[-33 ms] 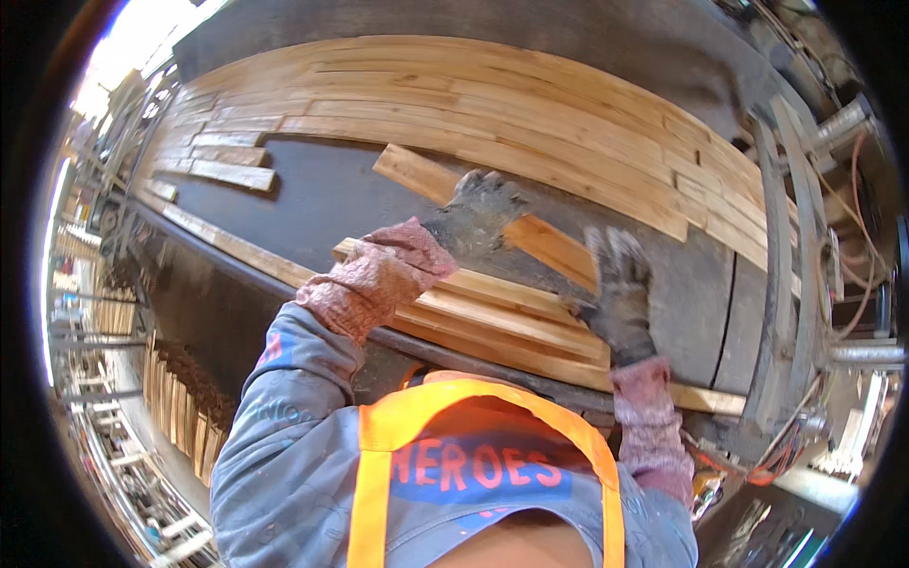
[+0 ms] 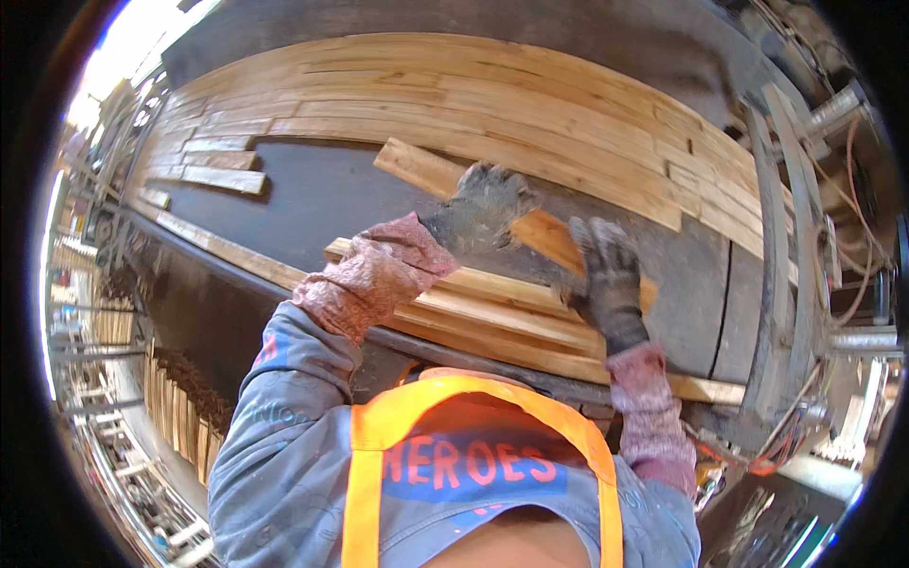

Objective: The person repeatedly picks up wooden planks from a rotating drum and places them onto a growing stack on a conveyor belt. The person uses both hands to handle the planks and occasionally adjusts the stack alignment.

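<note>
A loose wooden plank (image 2: pixel 415 168) lies slanted across the dark table (image 2: pixel 312 189). My left hand (image 2: pixel 485 206), in a worn grey glove, is closed over its middle with the fingers curled at the far edge. Toward the plank's right end, my gloved right hand (image 2: pixel 608 270) rests on top, fingers stretched out and thumb apart. The plank's tip shows past that hand's right side. Nearer me, several stacked planks (image 2: pixel 511 320) lie along the table's front edge, beneath my left forearm and beside my right thumb. The undersides of both hands are hidden.
Rows of planks (image 2: pixel 398 95) laid edge to edge cover the far part of the table, with uneven ends at the left. An upright frame of bars (image 2: pixel 776 256) borders the right side. More boards (image 2: pixel 180 407) stand below at the left; hoses (image 2: pixel 857 246) hang at the far right.
My right hand has shifted left onto the plank, whose tip now shows beyond it. My left hand and the plank have moved slightly right relative to the laid rows.
</note>
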The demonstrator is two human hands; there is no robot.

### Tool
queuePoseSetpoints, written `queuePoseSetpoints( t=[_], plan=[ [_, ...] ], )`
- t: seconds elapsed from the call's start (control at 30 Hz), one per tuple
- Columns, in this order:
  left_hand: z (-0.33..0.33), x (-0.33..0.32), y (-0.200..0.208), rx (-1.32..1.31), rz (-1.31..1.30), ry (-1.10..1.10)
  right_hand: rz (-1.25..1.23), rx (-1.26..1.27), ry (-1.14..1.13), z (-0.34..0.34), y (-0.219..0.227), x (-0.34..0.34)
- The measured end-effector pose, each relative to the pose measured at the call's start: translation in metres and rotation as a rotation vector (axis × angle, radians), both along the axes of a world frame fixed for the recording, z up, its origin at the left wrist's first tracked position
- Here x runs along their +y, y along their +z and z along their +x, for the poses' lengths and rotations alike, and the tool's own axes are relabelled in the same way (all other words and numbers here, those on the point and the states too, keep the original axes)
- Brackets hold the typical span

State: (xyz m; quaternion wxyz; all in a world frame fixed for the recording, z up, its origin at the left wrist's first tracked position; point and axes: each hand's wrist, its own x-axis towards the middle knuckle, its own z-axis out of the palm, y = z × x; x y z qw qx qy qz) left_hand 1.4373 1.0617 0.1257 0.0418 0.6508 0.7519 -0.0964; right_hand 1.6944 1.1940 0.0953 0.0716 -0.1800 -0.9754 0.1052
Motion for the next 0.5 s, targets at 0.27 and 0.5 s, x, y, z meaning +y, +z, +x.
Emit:
queuePoseSetpoints(
  t=[0.27, 0.5],
  plan=[
    [0.049, -0.04, -0.008, -0.345, 0.224, -0.169, -1.458, 0.484, -0.328, 0.082, -0.024, 0.106],
    [0.01, -0.023, -0.047, -0.522, -0.067, -0.064, -1.7, 0.799, -0.568, 0.172, -0.071, 0.177]
  ],
)
